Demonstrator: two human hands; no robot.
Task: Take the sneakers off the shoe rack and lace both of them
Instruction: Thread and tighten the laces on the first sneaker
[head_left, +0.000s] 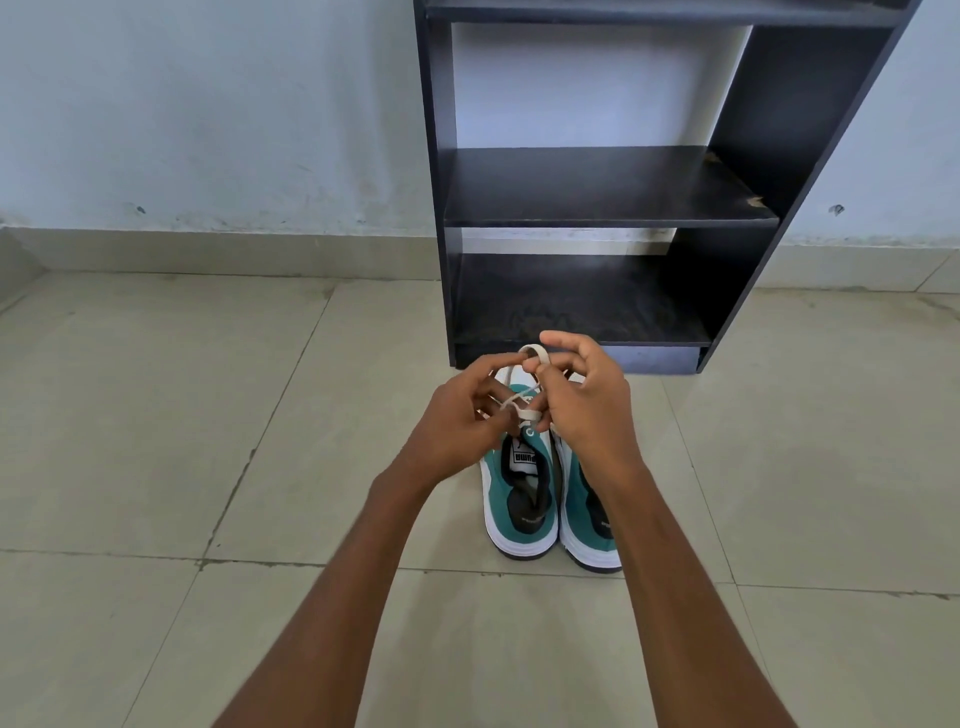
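Two teal sneakers with white soles stand side by side on the floor, heels toward me, in front of the rack. The left sneaker (522, 499) shows its black tongue and label; the right sneaker (589, 525) is partly hidden by my right forearm. Both hands work over the left sneaker's throat. My left hand (457, 421) pinches one strand of the white lace (530, 413). My right hand (587, 400) holds a loop of the same lace raised between thumb and fingers. The toes of both sneakers are hidden behind my hands.
A black shoe rack (608, 187) with bare shelves stands against the pale wall just beyond the sneakers. Beige floor tiles (208, 415) spread to the left and right, with a skirting strip along the wall.
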